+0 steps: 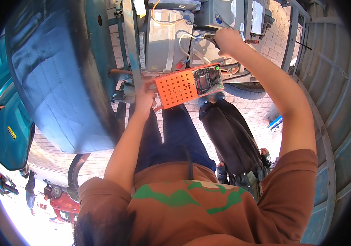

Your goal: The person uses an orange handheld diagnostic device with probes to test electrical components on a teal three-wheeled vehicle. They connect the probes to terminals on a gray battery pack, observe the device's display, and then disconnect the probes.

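Observation:
My left hand (145, 100) grips the end of an orange perforated metal box (177, 89), an electrical device with a dark panel and green knobs at its other end. My right hand (228, 41) is closed at the grey batteries, on a dark clamp (211, 38) by a blue-covered battery terminal; how the jaws sit is partly hidden. A red-handled clamp end (252, 41) shows just right of that wrist. Below the clamp, a white cable curves down to a red-capped terminal (180, 64). A large grey battery (160, 43) with a strap lies left of the cable.
A blue quilted seat (52, 77) and teal bodywork (4, 123) stand at the left. A vehicle frame bar (132, 37) runs beside the batteries, with a tyre (246, 91) below them. Another person (230, 132) in dark clothes stands close by. Ribbed metal panels (329, 61) border the right.

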`<state>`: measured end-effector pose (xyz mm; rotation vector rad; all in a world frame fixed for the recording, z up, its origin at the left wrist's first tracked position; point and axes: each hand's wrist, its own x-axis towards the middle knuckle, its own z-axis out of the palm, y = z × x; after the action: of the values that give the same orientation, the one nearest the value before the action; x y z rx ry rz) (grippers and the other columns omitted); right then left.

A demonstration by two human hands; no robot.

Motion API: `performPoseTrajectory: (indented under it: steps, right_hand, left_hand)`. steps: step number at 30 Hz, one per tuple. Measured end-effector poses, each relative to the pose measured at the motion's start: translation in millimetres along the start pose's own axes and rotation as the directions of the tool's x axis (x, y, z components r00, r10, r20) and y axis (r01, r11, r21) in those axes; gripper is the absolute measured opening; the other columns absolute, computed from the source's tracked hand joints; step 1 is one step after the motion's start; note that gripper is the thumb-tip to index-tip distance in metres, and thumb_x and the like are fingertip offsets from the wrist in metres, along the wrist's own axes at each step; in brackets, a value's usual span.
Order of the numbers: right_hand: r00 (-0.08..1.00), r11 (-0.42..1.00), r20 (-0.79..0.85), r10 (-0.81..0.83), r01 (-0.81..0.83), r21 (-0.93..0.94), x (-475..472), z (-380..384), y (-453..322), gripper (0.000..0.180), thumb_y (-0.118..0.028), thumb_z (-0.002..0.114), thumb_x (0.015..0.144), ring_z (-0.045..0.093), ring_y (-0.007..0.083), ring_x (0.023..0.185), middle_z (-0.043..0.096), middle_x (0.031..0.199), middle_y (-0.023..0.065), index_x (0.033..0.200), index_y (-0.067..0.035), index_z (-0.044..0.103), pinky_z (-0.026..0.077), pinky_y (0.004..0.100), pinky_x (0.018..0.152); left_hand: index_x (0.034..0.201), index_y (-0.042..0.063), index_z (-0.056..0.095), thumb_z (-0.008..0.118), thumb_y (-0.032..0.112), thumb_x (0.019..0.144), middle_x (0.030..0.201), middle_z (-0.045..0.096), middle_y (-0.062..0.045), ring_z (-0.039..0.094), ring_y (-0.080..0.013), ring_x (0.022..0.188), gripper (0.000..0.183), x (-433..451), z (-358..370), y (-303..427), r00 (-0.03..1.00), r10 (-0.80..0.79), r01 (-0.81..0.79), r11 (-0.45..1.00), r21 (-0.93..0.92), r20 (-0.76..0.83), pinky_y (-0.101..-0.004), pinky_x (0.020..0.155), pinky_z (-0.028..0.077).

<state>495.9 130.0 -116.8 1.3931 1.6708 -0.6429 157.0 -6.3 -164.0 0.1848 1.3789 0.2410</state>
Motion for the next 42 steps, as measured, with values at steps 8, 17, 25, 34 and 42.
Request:
performPoseTrajectory:
  steps: [8,17,25,34,42]
  right_hand:
    - [0.993,0.996,0.074,-0.091,0.091,0.000,10.0,-17.0,-12.9,0.033,-0.013,0.087,0.064,0.070,0.0311,0.094,0.073,0.095,0.0114,0.094,-0.008,0.075,0.057,0.0401,0.077]
    - [0.982,0.984,0.127,-0.139,0.151,-0.094,25.9,-26.8,-20.7,0.036,-0.015,0.089,0.063,0.071,0.0300,0.094,0.073,0.095,0.0086,0.096,-0.010,0.075,0.057,0.0395,0.077]
    - [0.987,0.988,0.105,-0.118,0.128,-0.087,26.8,-23.9,-19.4,0.033,-0.017,0.088,0.064,0.071,0.0309,0.092,0.073,0.093,0.0083,0.093,-0.010,0.075,0.057,0.0409,0.076]
    - [0.962,0.984,-0.210,-0.176,0.165,-0.067,19.6,4.5,-10.3,0.050,-0.036,0.085,0.071,0.065,0.0314,0.106,0.071,0.102,0.0134,0.107,-0.005,0.068,0.050,0.0415,0.092]
    - [0.568,0.742,-0.804,0.177,0.460,0.488,-57.7,7.2,-23.2,0.030,-0.030,0.070,0.090,0.066,0.0231,0.091,0.071,0.093,0.0107,0.095,-0.001,0.068,0.051,0.0369,0.084]
  left_hand:
    - [0.130,0.005,0.050,0.048,-0.011,0.080,0.095,0.069,-0.012,0.050,-0.0102,0.052,0.052,-14.6,-7.8,-25.1,0.997,-0.066,0.068,0.995,-0.073,0.036,-0.0252,0.046,0.041]
    - [0.132,0.006,0.047,0.044,-0.012,0.079,0.100,0.068,-0.015,0.048,-0.0111,0.051,0.056,-11.4,-10.8,-20.0,0.998,-0.051,0.056,0.992,-0.117,0.047,-0.0256,0.046,0.040]
    - [0.131,0.006,0.045,0.042,-0.011,0.078,0.101,0.067,-0.017,0.046,-0.0115,0.049,0.057,-9.8,-15.6,-28.7,0.995,-0.081,0.087,0.991,-0.103,0.059,-0.0260,0.046,0.040]
    - [0.129,0.011,0.047,0.043,-0.011,0.079,0.094,0.063,-0.007,0.043,-0.0066,0.054,0.055,-7.8,-16.9,-27.2,0.991,-0.123,0.129,0.985,-0.114,0.054,-0.0226,0.048,0.036]
    - [0.124,0.006,0.048,0.042,-0.011,0.080,0.075,0.055,-0.002,0.041,-0.0068,0.050,0.047,-5.2,-13.8,-23.9,0.995,-0.090,0.093,0.992,-0.086,0.041,-0.0231,0.044,0.035]
